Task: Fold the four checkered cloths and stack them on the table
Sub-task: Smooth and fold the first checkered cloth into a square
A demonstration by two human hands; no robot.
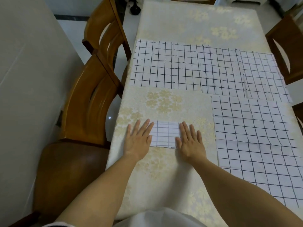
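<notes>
text: none readable | labels: none | numbers: none | signs: none

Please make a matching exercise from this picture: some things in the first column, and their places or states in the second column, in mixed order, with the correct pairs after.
Column one:
1. folded cloth
2. wide unfolded cloth
3. black vase
4. left hand

Column two:
A. on the floor beyond the chairs
B. spread flat across the middle of the table
C. small rectangle between the two hands
D. palm down, fingers on the left edge of the small rectangle

Pairs: 1-C, 2-B, 3-A, 4-D
</notes>
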